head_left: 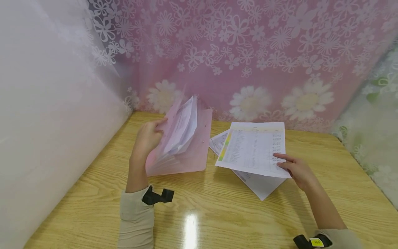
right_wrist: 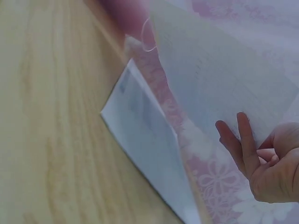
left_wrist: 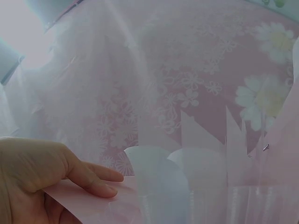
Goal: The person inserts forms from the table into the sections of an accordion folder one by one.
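Note:
My left hand (head_left: 154, 130) grips the front flap of a pink expanding folder (head_left: 189, 152) that stands open on its edge on the wooden table (head_left: 217, 214), with white papers (head_left: 183, 126) in its pockets. In the left wrist view my thumb (left_wrist: 93, 179) lies on the pink flap (left_wrist: 88, 203), with translucent dividers (left_wrist: 187, 186) beside it. My right hand (head_left: 281, 162) pinches the right edge of a printed sheet (head_left: 253, 148), lifted over other sheets (head_left: 262, 186) lying on the table. The right wrist view shows my fingers (right_wrist: 243, 144) under the held sheet (right_wrist: 210, 79).
A pink flowered curtain (head_left: 248, 52) hangs behind the table. A white translucent sheet (head_left: 46, 121) walls off the left, and a green flowered curtain (head_left: 373, 131) the right. Bare wood runs along the front of the table. Black wrist straps (head_left: 157, 196) sit on both sleeves.

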Action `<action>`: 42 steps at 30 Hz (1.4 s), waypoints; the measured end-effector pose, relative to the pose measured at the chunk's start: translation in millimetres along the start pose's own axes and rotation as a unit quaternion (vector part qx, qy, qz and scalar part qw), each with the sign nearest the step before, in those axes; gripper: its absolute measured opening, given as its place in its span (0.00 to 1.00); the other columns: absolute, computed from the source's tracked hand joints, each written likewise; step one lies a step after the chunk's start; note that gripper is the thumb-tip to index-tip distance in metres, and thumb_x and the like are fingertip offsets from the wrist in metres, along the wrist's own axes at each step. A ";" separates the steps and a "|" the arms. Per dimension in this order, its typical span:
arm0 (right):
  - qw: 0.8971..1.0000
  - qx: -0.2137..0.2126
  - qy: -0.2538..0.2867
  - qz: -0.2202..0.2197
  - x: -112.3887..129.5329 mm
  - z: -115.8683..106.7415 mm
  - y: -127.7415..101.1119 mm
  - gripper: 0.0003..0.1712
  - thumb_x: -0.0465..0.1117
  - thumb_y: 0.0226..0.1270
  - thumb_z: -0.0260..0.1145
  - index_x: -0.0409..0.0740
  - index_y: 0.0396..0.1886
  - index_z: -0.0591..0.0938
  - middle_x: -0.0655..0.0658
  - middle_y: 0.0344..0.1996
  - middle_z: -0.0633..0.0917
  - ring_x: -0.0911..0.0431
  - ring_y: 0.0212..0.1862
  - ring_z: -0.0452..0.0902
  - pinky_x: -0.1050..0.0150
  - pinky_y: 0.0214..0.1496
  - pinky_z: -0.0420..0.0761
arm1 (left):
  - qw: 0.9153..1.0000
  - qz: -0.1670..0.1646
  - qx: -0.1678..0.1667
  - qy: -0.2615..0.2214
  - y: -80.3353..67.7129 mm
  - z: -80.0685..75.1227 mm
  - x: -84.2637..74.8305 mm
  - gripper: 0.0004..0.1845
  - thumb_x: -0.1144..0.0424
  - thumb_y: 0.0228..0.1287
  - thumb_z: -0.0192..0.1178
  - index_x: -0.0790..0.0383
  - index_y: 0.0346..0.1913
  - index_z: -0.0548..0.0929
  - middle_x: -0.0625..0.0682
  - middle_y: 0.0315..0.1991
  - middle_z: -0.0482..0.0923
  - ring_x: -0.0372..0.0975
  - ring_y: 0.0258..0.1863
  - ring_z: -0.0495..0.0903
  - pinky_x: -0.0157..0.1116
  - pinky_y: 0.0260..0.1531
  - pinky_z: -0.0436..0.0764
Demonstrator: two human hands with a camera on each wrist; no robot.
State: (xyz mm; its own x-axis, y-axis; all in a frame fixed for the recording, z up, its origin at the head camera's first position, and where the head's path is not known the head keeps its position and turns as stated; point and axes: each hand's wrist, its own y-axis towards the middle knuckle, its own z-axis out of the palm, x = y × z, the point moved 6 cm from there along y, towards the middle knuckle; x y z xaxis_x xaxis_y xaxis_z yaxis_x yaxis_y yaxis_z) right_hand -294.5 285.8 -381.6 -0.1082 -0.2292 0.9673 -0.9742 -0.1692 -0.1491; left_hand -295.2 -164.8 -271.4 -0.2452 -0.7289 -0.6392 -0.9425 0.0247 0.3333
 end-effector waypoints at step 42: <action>0.992 -0.075 -0.035 -0.092 97.9 78.0 9.7 0.25 0.33 0.65 0.57 0.33 0.63 0.68 0.33 0.52 0.75 0.62 0.38 0.79 0.67 0.37 0.78 | 1.000 0.003 0.002 -0.001 -0.6 0.2 -1.1 0.27 0.78 0.53 0.47 0.66 0.59 0.74 0.61 0.56 0.72 0.41 0.17 0.57 0.37 0.21 0.62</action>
State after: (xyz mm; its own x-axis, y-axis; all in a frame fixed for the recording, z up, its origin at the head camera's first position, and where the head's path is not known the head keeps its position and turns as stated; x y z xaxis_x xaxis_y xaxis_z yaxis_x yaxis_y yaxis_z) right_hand -299.1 187.0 -304.4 0.0823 -0.2749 0.9580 -0.9954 -0.0707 0.0652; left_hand -294.4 -163.8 -271.0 -0.2517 -0.7271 -0.6388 -0.9420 0.0326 0.3340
